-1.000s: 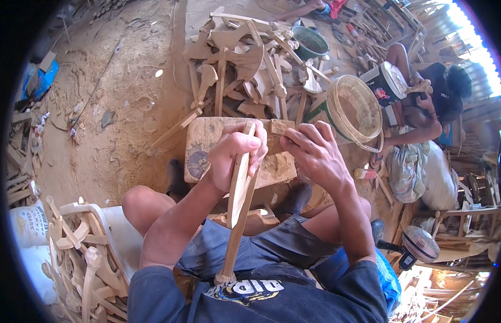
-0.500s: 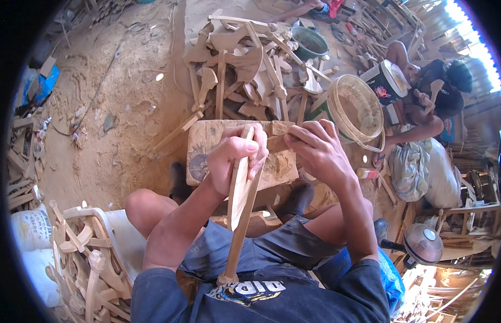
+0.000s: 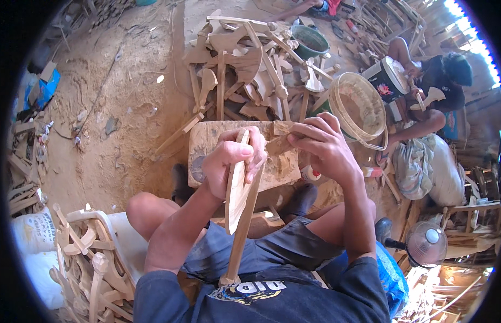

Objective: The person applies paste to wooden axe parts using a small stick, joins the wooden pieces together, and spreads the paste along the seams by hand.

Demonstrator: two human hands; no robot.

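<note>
My left hand (image 3: 234,159) is wrapped around the head of a pale wooden axe (image 3: 242,245). Its broad blade hangs down below my fingers, and the long handle slants toward my shirt, the knobbed end at my belly. Just to the right, my right hand (image 3: 327,146) is closed, its fingertips pinched together beside the axe head. A small brownish piece shows between the two hands; what the right fingertips grip is too unclear to name. Both hands are over a worn wooden block (image 3: 204,137) in front of my knees.
Beyond the block lies a heap of carved wooden pieces (image 3: 245,64). A dusty bucket (image 3: 336,107) stands to its right, and a co-worker (image 3: 441,81) sits farther off holding a wooden axe. A white container of wooden pieces (image 3: 124,242) is at my left; a fan (image 3: 425,245) stands at right.
My right hand has shifted slightly right, while my left keeps its hold on the axe. The co-worker has lowered and turned the axe in their hands.
</note>
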